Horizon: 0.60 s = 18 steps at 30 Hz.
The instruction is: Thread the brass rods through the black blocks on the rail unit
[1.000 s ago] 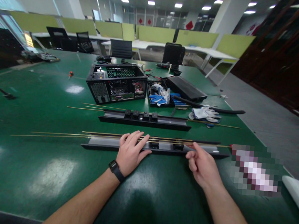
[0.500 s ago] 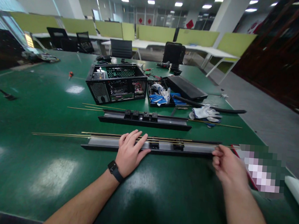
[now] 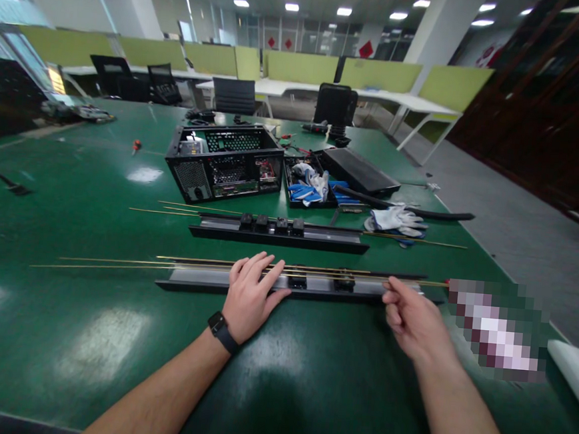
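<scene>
A long black channel rail (image 3: 204, 276) with a silvery inside lies in front of me, and several thin brass rods (image 3: 115, 261) run along it, jutting past its left end. My left hand (image 3: 252, 291) rests flat over the rail and rods, fingers spread, a dark watch on its wrist. Towards the rail's right end my right hand (image 3: 412, 313) pinches a thin brass rod between thumb and fingertips. Between the hands, two dark blocks (image 3: 344, 280) sit in the channel. Part of the rods is hidden under my left hand.
Behind lies a second black rail (image 3: 278, 237) with several dark blocks and more rods. Farther back stand an open computer case (image 3: 228, 162) and a tray of gloves (image 3: 312, 185). White-and-blue gloves (image 3: 397, 219) and a black tube (image 3: 435, 214) lie right. A blurred-out item (image 3: 496, 330) lies near the right edge.
My right hand has moved left along the rail. One brass rod has slid left with it and now sticks out farther past the left end. My left hand has stayed put.
</scene>
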Motion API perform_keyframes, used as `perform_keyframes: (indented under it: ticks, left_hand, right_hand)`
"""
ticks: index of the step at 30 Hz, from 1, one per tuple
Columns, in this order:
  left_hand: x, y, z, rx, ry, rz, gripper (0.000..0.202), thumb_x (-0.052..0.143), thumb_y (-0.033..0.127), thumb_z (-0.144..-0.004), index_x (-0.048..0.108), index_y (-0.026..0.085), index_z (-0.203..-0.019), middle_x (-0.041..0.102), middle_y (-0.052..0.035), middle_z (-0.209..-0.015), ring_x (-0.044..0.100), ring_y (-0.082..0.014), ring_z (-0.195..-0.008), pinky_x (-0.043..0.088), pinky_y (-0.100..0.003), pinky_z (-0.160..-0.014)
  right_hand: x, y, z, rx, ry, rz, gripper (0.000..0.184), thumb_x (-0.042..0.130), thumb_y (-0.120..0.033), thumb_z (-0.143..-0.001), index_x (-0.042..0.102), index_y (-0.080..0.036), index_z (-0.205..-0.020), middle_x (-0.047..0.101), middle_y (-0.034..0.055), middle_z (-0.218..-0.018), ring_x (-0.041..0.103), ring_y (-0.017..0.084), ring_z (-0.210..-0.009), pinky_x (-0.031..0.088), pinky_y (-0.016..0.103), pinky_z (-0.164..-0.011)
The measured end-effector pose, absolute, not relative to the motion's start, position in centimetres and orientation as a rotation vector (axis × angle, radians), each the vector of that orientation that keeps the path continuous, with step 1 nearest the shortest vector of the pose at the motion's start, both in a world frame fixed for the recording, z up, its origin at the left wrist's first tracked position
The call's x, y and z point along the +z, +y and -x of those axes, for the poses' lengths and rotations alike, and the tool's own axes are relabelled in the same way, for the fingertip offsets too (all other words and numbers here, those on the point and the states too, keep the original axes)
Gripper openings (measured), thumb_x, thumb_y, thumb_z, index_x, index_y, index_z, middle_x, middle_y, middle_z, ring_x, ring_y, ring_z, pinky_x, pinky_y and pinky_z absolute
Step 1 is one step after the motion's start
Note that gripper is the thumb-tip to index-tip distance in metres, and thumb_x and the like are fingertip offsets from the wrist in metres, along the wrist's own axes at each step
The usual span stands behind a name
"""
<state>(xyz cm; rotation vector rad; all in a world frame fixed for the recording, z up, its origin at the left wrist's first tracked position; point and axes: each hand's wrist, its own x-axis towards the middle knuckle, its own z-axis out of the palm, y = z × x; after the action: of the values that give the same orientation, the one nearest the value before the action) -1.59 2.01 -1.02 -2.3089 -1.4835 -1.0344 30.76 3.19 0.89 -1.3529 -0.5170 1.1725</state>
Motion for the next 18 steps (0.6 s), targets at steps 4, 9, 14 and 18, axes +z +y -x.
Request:
perform_keyframes:
  ticks: [4,9,14,18]
  left_hand:
    - [-1.0,2.0,1.6,-1.026,-1.474,2.318,0.045,0.071,0.042,-0.096,0.065,0.023,-0.136,0.070,-0.0139,-0.136,0.061,-0.0311,-0.133,0.037,-0.050,-0.113]
    - [-1.0,2.0,1.6,-1.023,-1.477,2.321,0.046,0.072,0.042,-0.095,0.065,0.023,-0.136,0.070,-0.0136,-0.136,0.061,-0.0311,-0.133,0.038,-0.050,-0.112]
    - [-1.0,2.0,1.6,-1.016,-1.480,2.324,0.047,0.072,0.042,-0.095,0.065,0.024,-0.138,0.070,-0.0135,-0.137,0.061,-0.0312,-0.133,0.038,-0.050,-0.112]
    - [-1.0,2.0,1.6,-1.016,-1.484,2.324,0.046,0.071,0.042,-0.096,0.065,0.024,-0.138,0.070,-0.0135,-0.138,0.060,-0.0312,-0.135,0.037,-0.050,-0.112]
  right_hand:
    - [1.2,2.6,-27.8,1.335,-0.617,1.295,0.053,0.097,-0.051,-0.060,0.070,-0.013,-0.085,0.064,-0.0005,-0.064,0.036,0.002,-0.033,0.021,0.015,-0.028]
    - [1.5,2.3,-26.2,1.373,-0.639,1.292,0.058,0.096,-0.057,-0.059,0.067,-0.015,-0.086,0.066,0.0002,-0.064,0.037,0.003,-0.032,0.019,0.015,-0.028]
    - [1.3,2.4,-27.4,1.315,-0.577,1.279,0.051,0.093,-0.051,-0.065,0.070,-0.012,-0.089,0.066,0.0019,-0.064,0.037,0.003,-0.032,0.020,0.016,-0.027]
    - [1.3,2.6,-28.3,1.270,-0.534,1.272,0.042,0.091,-0.042,-0.067,0.070,-0.012,-0.088,0.065,0.0014,-0.064,0.037,0.004,-0.033,0.021,0.016,-0.026]
